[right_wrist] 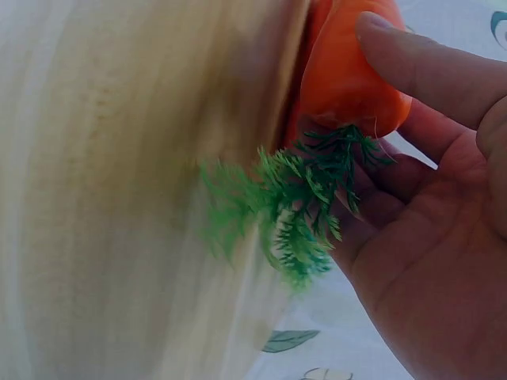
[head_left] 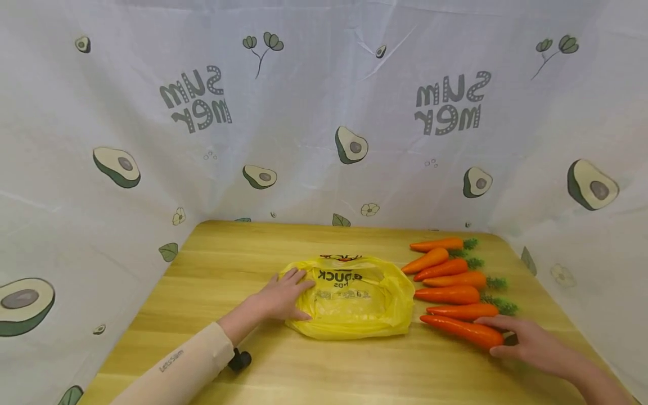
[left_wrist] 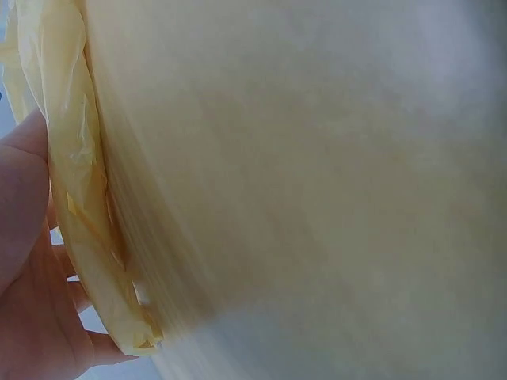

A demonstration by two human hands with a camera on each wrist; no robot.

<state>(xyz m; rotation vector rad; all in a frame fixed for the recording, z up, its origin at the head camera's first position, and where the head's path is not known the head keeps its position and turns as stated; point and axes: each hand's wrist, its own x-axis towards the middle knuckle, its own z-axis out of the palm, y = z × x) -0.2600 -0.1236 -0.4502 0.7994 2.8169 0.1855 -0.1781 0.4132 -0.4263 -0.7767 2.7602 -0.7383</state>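
Backdrop: white avocado-print cloth [head_left: 304,112], standing behind and to both sides of the table [head_left: 314,371].
Bag [head_left: 354,331]: yellow plastic, mid-table, mouth facing up, set between my two hands.
Left hand [head_left: 288,297]: fingers spread and extended over the bag's left rim; touching it, no curled grip seen.
Right hand [head_left: 531,343]: thumb and fingers pinch the nearest carrot [head_left: 463,331] at its thick end, green tuft [right_wrist: 305,198] beside my palm.
Long axis: slanted, thick end toward me and right, tip leftward and slightly away, just beside the bag's right side.
Carrot contact: I cannot tell whether it rests on the table.
Other carrots [head_left: 450,294]: six, ranked beyond the held one, tips leftward.
Nearer hand: my right to all carrots, my left to the bag, which lies left of them.
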